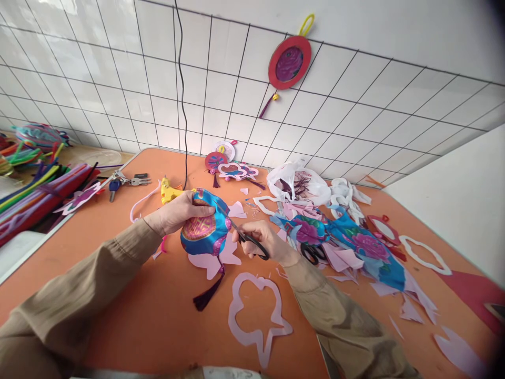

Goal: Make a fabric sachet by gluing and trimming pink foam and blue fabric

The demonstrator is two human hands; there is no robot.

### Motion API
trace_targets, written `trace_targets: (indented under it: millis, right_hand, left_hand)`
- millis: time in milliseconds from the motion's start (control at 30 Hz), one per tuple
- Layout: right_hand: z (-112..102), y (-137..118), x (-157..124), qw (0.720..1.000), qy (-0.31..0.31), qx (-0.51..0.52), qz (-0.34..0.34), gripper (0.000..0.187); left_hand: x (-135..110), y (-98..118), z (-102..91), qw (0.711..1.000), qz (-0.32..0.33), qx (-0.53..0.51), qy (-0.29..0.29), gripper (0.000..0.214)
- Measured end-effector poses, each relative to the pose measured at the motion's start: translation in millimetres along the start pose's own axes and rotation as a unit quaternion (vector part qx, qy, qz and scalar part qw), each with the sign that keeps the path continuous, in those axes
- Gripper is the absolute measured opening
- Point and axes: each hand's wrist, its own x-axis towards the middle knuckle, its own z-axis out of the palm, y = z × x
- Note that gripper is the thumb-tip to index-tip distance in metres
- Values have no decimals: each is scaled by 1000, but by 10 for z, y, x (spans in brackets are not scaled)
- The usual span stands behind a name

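Between finger and thumb, my left hand [177, 211] grips a rounded piece of shiny blue patterned fabric [201, 231] over the orange table. A dark purple tassel [209, 290] hangs from its lower edge, below small pink beads. My right hand [265, 239] is closed round black-handled scissors [254, 245], their blades at the fabric's right edge. Underneath lies a pink paper shape [232, 252], partly hidden by the fabric. Nearer to me rests a pink flower-shaped paper outline [232, 316] with its middle cut out.
A yellow glue gun [169, 192] stands behind my left hand. Fabric and paper scraps [366, 247], a second pair of black scissors [311, 253] and a white plastic bag [300, 181] crowd the right. Keys [136, 181] and colourful pipe cleaners [47, 195] lie left. A round red ornament [272, 73] hangs on the tiled wall.
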Motion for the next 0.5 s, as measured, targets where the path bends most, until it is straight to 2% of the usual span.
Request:
trace_targets:
  millis: [267,500]
  right_hand:
    - [6,-7,10,1000,28,1,7,48]
    - [24,-21,12,999,46,17,19,51]
  left_hand:
    - [11,-31,4,1000,13,-24,-5,16]
    - [30,-75,-15,998,17,-47,24,19]
